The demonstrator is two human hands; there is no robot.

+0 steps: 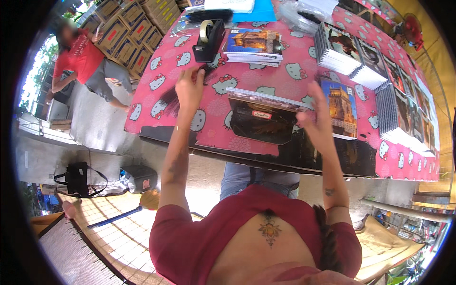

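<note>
My left hand (191, 88) reaches over black plastic spiral coils (173, 97) lying on the table. Its thumb and fingers are pinched together at the coils' far end; what sits between them is too small to tell. Near the table's front edge, a white-edged stack of pages (266, 98) rests against a dark panel (262, 127) with a small red label. Beside the right end of these pages is my right hand (316, 118), its fingers apart and raised, the thumb close to the panel's corner. A castle-cover notebook (339, 108) lies just right of it, partly hidden by that hand.
A black tape dispenser (209, 40) and a pile of castle-cover notebooks (253, 46) stand farther back. Stacks of spiral notebooks (399, 114) line the right side of the pink patterned tablecloth (218, 121). At left, a person in red (88, 59) stands near stacked cartons (126, 35).
</note>
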